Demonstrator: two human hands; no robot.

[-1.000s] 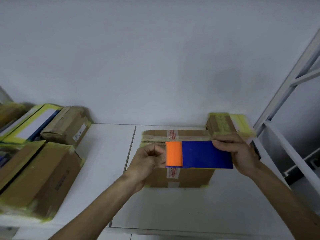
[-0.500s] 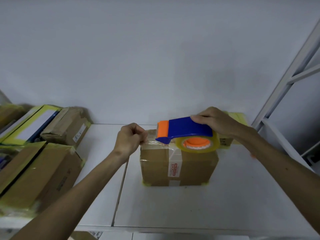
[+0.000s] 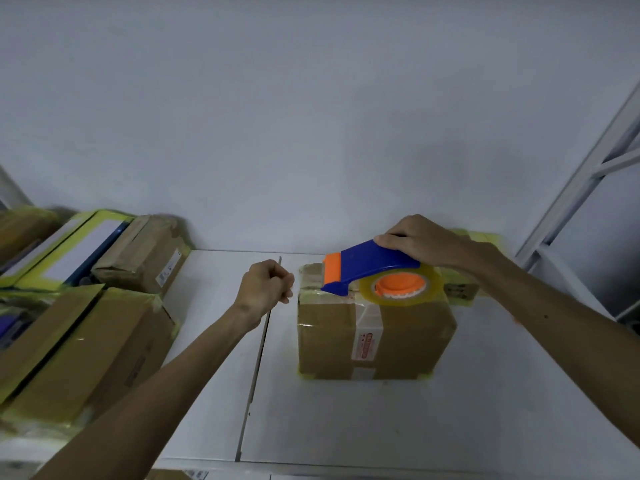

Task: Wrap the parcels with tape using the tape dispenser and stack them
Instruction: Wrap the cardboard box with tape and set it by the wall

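A brown cardboard parcel [image 3: 375,336] stands on the white table [image 3: 346,420], with old tape and a red-printed label on its front. My right hand [image 3: 420,240] grips the blue and orange tape dispenser [image 3: 367,266] by its handle; its yellowish tape roll [image 3: 401,285] rests on the parcel's top. My left hand [image 3: 266,285] is curled just left of the parcel's top left edge and seems to pinch the clear tape end there. A second taped parcel [image 3: 460,289] sits behind, mostly hidden by my right arm.
Several taped cardboard boxes [image 3: 86,348] are piled along the left side of the table, with a blue and white box [image 3: 69,251] behind them. A white metal shelf frame [image 3: 585,174] rises at the right. A grey wall stands close behind.
The dispenser went from held in front of the parcel up onto its top. My left hand moved from the dispenser's orange end out to the parcel's left edge.
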